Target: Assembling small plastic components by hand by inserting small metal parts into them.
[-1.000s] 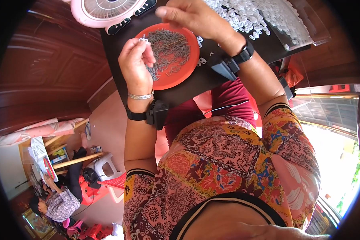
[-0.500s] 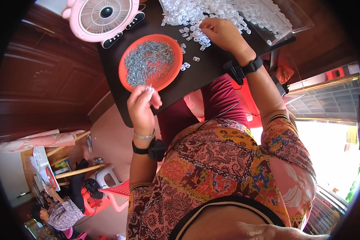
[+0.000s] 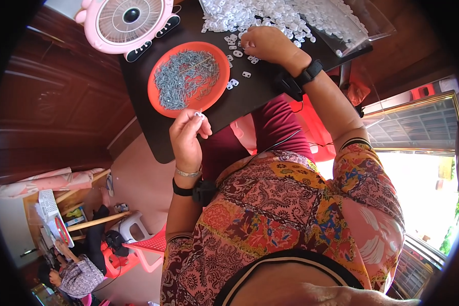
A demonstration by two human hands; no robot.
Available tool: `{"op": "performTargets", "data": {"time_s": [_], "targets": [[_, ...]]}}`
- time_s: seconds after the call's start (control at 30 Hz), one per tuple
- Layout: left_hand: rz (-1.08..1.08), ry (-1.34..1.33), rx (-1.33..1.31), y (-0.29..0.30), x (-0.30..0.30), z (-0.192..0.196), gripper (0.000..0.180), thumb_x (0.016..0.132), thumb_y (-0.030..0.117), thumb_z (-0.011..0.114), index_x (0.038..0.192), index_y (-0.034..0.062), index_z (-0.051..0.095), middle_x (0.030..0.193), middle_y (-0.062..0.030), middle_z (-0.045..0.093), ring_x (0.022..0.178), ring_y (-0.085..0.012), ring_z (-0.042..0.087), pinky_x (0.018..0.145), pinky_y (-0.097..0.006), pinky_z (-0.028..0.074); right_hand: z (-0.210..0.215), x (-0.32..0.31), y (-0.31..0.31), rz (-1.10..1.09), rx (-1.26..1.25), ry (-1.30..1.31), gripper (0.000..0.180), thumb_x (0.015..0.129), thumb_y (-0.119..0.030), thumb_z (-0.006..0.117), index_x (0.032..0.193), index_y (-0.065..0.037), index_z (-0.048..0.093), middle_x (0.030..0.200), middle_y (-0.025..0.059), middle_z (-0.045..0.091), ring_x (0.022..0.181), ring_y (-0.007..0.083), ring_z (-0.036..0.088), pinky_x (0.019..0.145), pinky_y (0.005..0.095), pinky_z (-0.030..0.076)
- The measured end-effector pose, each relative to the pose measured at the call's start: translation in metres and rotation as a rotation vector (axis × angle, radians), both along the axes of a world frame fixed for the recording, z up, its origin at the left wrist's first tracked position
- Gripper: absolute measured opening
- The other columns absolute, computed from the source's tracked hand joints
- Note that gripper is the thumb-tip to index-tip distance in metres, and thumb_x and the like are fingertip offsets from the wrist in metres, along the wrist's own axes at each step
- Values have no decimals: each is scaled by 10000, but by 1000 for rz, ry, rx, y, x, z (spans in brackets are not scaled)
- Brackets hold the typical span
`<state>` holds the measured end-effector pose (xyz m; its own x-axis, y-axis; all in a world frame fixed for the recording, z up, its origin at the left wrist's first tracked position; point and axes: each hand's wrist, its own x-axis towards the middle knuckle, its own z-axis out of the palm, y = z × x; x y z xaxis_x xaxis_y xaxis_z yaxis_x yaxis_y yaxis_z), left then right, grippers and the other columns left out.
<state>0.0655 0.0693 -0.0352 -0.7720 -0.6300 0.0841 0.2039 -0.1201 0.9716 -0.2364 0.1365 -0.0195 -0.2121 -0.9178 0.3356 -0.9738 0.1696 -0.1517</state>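
Observation:
My left hand point(image 3: 186, 136) pinches a small white plastic piece point(image 3: 200, 116) at the near rim of an orange plate point(image 3: 154, 103); a thin tip sticks up from the piece. Grey metal screws or nails point(image 3: 174, 84) lie heaped in the plate, too small to tell which. My right hand point(image 3: 271, 45) is over the loose white pieces with two holes point(image 3: 237, 53), its fingers curled together. Whatever is between those fingertips is hidden. Behind that hand spreads a big heap of white plastic pieces point(image 3: 229, 16).
A pink fan point(image 3: 102, 38) stands on the dark table point(image 3: 153, 137), left of the plate. A clear plastic bin point(image 3: 375, 35) lies at the far right with white pieces spilling out. Another person point(image 3: 79, 275) sits at the lower left, by a white and red stool point(image 3: 137, 227).
My right hand has moved left and slightly nearer, among the loose pieces. My left hand has shifted a little right; the white piece in its fingertips now shows more clearly.

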Motion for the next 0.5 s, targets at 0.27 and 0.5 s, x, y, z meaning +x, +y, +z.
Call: {"op": "performTargets", "data": {"time_s": [0.27,0.5], "targets": [[20,81,8,2,3,-3,153,891,113,487,792,7,535,678,-56,568,595,-98,504,553,-223,369,10,11,-5,123,-19,-97,171,784,-229,574,836,-89,656,776,134,644,802,328,623,715,428,491],[31,69,11,2,4,-4,151,893,116,493,799,7,540,680,-54,571,600,-94,505,557,-223,369,8,14,-21,95,133,-74,182,772,-234,588,836,-72,642,776,135,645,785,341,621,695,441,483]]}}
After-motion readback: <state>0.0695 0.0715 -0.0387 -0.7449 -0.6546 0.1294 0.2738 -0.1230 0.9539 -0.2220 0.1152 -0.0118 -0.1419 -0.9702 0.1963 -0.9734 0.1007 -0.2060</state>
